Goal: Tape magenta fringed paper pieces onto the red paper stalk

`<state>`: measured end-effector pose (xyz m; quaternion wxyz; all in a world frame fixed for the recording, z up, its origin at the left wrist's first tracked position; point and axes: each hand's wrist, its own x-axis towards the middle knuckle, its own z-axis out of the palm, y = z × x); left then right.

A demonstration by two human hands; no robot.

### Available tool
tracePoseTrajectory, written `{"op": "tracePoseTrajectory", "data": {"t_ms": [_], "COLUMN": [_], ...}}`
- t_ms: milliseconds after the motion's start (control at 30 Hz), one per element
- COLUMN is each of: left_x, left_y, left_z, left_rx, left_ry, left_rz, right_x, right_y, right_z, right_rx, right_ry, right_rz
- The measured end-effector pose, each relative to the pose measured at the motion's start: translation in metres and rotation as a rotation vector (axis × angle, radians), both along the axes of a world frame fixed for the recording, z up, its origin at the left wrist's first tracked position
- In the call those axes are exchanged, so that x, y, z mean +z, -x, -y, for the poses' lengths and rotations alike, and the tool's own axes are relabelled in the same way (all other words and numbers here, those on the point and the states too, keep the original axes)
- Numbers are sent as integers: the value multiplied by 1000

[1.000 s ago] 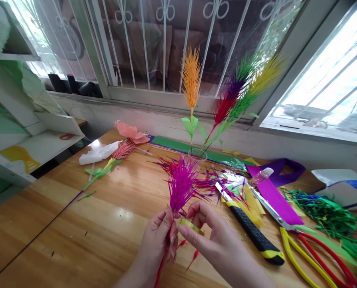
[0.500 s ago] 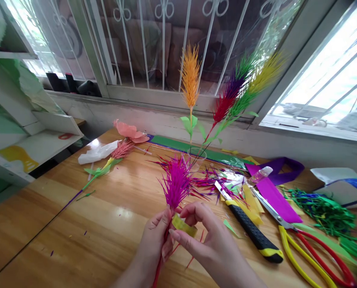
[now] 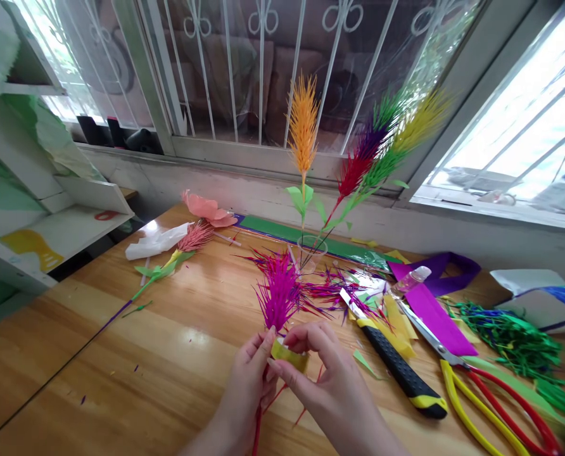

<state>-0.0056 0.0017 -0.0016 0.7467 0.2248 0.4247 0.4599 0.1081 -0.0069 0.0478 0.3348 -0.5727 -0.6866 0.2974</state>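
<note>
Glossy wooden desk (image 3: 121, 354), strewn with paper scraps along the far and right edges. Spiky magenta paper flower on red stem (image 3: 279, 296), near front edge, centre. Left hand (image 3: 249, 380): grip closed round stem below bloom. Right hand (image 3: 323, 373): fingertips pinching small yellow tape roll (image 3: 289, 354) against stem.

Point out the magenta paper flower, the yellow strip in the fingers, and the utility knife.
magenta paper flower (image 3: 279, 296), head view, middle of its spiky head
yellow strip (image 3: 289, 355), head view, its middle between the two hands
utility knife (image 3: 401, 373), head view, middle of the black handle
</note>
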Motion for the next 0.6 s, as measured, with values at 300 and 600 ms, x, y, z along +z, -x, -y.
{"op": "tracePoseTrajectory", "data": {"t_ms": [300,600], "left_x": [5,6], "left_y": [-3,2], "left_z": [0,2], "left_rx": [119,78], "left_ry": [34,27], "left_rz": [-43,-26], "right_x": [-1,-2], "right_y": [4,11], "right_z": [1,6], "right_rx": [27,91], "right_ry": [-61,-356], "right_rz": [-27,92]}}
